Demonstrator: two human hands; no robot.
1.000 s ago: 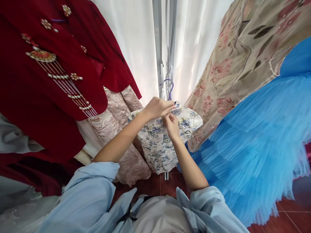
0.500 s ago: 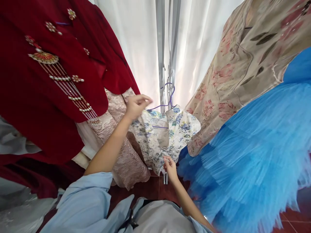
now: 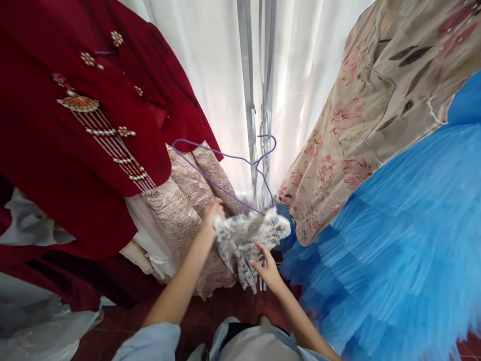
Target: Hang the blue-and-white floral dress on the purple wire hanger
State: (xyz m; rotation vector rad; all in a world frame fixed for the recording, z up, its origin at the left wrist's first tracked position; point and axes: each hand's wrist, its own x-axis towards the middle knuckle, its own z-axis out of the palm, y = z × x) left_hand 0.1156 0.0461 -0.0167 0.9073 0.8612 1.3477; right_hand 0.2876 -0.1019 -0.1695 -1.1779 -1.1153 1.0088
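Observation:
A white top with a blue floral print (image 3: 244,240) hangs crumpled from one end of a thin purple hanger (image 3: 214,153). The hanger's left arm is bare and tilted up, while its right end goes into the cloth. My left hand (image 3: 213,214), slightly blurred, is closed on the top's left shoulder edge. Beside the front of the top is my right hand (image 3: 267,271), with thumb and fingers apart, close to or lightly touching the fabric.
Behind the hanger stand grey metal poles (image 3: 248,60) before a white curtain (image 3: 195,50). A dark red jacket (image 3: 48,150) and pink brocade skirt (image 3: 180,200) hang left. On the right are a beige floral dress (image 3: 338,145) and blue ruffled tulle (image 3: 394,225).
The top's left shoulder has come off the hanger, and the garment has dropped and bunched up. My left hand has moved down with it; the hanger now tilts, its left arm exposed.

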